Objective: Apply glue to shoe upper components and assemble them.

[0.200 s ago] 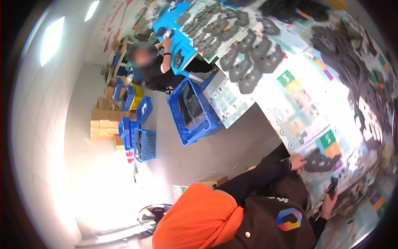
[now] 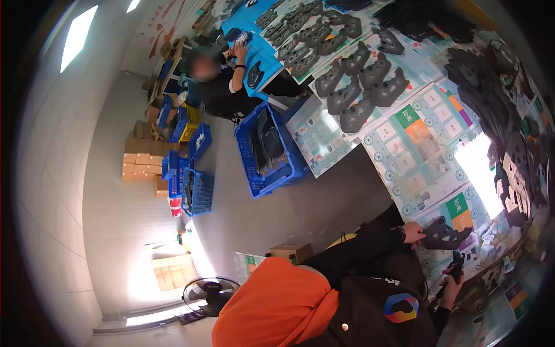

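Observation:
My left hand [image 2: 413, 232] pinches the left end of a dark grey, curved plastic-looking piece [image 2: 444, 236] with cut-outs, which lies over the printed table cover. Just below that piece, my right hand [image 2: 451, 289] is closed around a small black tool [image 2: 457, 267]; its exact kind is too small to make out. The tool's upper end comes close to the piece's lower edge, and whether they touch I cannot tell. Small dark bits [image 2: 473, 254] are scattered to the right of the tool.
Several similar grey pieces [image 2: 358, 113] lie in rows farther up the table [image 2: 399, 179]. A heap of dark parts [image 2: 480, 87] runs along the right. Beyond the table's left edge stands a blue crate [image 2: 254, 173]. Another person [image 2: 231, 92] works at a blue-covered surface [image 2: 266, 52].
The black tool in my right hand has come closer to the grey piece's lower edge. My left hand keeps its hold. The whole view has shifted slightly.

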A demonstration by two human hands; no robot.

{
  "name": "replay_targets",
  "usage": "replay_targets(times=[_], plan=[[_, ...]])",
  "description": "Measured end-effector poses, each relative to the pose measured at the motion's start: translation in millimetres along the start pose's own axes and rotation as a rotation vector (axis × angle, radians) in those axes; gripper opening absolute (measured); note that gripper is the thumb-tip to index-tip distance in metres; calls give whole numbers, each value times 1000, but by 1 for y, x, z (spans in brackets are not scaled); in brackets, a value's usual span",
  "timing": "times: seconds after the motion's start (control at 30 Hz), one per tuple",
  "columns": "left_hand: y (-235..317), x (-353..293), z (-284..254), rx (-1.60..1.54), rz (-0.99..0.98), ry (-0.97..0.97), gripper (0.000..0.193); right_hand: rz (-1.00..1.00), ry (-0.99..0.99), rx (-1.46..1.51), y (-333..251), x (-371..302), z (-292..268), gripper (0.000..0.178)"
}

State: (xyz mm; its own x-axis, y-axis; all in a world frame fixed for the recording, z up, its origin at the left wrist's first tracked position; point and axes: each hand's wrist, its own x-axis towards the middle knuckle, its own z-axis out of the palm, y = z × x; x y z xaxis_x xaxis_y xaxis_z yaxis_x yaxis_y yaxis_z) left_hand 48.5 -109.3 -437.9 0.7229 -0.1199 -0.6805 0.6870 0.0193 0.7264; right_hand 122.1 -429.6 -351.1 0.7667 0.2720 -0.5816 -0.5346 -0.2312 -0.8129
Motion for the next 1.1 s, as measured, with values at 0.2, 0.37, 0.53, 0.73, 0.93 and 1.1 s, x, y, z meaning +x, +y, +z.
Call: replay_targets(times=[0.2, 0.37, 0.53, 0.73, 0.93, 1.1], plan=[[-14, 6, 2, 86, 25, 12, 33, 10, 46, -164, 1, 10, 6, 46], [-11, 5, -2, 72, -29, -30, 33, -10, 49, -117, 7, 9, -3, 46], [-7, 7, -3, 98, -15, -42, 31, 44, 46, -51, 2, -3, -2, 40], [-9, 12, 2, 71, -42, -46, 30, 79, 92, -23, 0, -17, 6, 33], [-5, 7, -3, 144, 1, -51, 30, 77, 114, -39, 6, -15, 2, 33], [-1, 4, -5, 137, -8, -43, 29, 90, 109, -24, 2, -16, 4, 31]])
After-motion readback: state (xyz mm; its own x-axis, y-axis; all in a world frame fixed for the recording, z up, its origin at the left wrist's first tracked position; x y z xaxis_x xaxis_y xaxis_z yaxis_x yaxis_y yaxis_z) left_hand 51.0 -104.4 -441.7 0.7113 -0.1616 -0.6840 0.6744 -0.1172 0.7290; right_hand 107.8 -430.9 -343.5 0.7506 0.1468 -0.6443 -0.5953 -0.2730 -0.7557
